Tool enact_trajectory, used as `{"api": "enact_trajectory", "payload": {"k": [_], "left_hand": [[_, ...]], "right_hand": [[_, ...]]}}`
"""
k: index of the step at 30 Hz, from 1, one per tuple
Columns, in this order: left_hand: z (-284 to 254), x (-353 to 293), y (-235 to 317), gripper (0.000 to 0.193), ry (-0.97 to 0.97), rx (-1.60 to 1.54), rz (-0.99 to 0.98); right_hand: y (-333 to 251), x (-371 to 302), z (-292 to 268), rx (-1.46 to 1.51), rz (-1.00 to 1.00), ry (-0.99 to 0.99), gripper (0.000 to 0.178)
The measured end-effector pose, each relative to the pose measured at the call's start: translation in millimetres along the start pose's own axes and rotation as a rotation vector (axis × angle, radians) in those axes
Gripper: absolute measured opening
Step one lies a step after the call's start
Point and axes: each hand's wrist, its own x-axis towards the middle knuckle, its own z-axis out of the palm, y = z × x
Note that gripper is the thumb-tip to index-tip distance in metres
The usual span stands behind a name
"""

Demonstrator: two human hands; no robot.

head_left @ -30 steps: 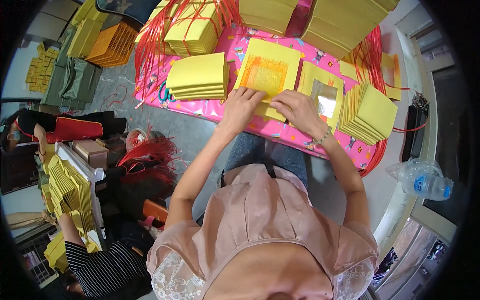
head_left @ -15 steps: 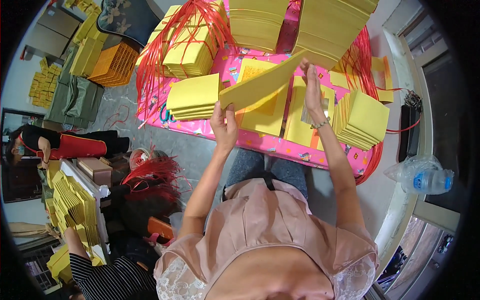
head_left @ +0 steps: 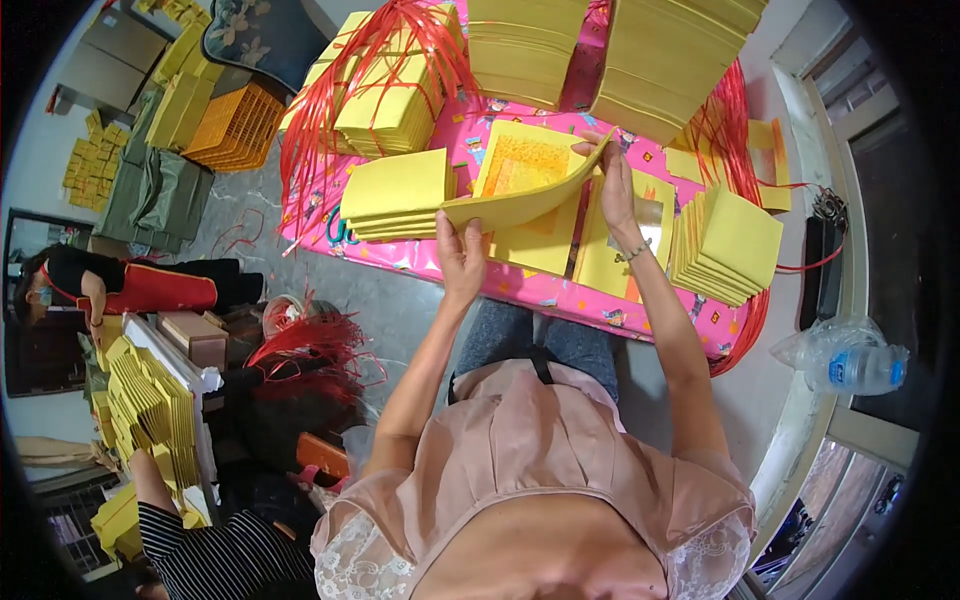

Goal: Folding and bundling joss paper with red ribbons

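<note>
A thin bundle of yellow paper [head_left: 535, 208] is held up slantwise over the table, bowed along its length. My left hand [head_left: 460, 258] pinches its lower left corner, thumb in front. At its raised right end, my right hand [head_left: 617, 190] is closed around the edge. Beneath it lie yellow sheets with an orange printed patch [head_left: 525, 158], partly covered. Under my right forearm is another flat yellow pile [head_left: 603, 245], with a shiny patch on it. A folded yellow stack [head_left: 395, 192] sits beside my left hand. A fanned stack [head_left: 735, 245] rests to the right.
Tall yellow paper stacks [head_left: 525, 50] stand at the back of the pink-covered table [head_left: 410, 255]. Red plastic strands [head_left: 300, 160] hang over its left side. Green-handled scissors [head_left: 340, 228] lie near the left edge. Two other people work at left beside a second table [head_left: 180, 355].
The bundle has gone from nearly flat to bowed, and its right end is a little lower. My right fingers, straight before, now curl over its edge.
</note>
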Motion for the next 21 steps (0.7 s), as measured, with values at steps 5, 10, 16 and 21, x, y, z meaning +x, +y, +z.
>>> {"api": "enact_trajectory", "payload": {"k": [5,10,16,21], "left_hand": [[3,4,-1,0.015,0.008,-0.069,-0.008],[6,10,7,0.015,-0.079,-0.106,-0.064],[24,23,23,0.028,-0.248,-0.234,-0.165],[29,28,16,0.038,-0.459,-0.140,-0.208]], "right_hand": [[3,-1,-5,-0.027,0.006,-0.001,0.059],[8,4,-2,0.148,0.073,-0.057,0.056],[-29,-20,35,0.704,0.482,-0.164,0.054],[-1,-44,34,0.700,0.630,-0.185,0.042]]}}
